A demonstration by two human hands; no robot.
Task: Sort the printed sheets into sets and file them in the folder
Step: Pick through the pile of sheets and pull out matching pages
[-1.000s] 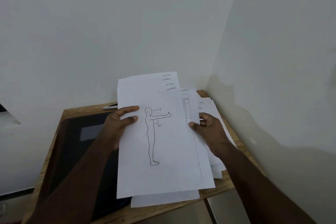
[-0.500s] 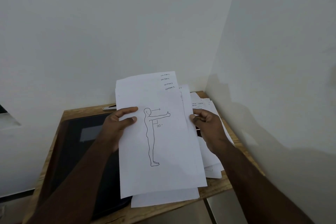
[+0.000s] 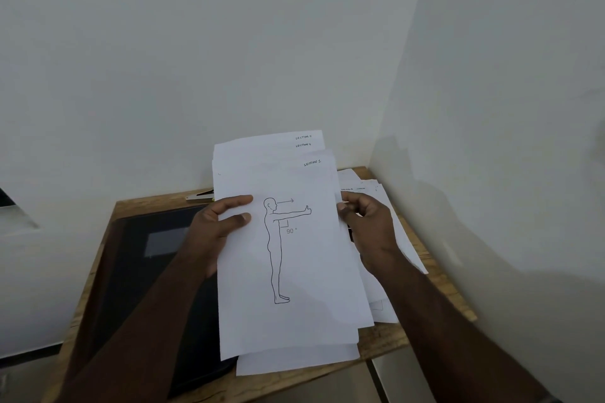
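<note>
I see the sheets at frame centre squared up since a second ago: the side sheet has slid behind. My left hand pinches their left edge, my right hand the right, apparently. Folder lies lower left on the counter, unfilled.

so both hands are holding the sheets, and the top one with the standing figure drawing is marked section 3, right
Not quite. In the head view both hands, left and right, do hold the sheets, but the top sheet with the figure drawing is marked section 1, not 3.
</note>
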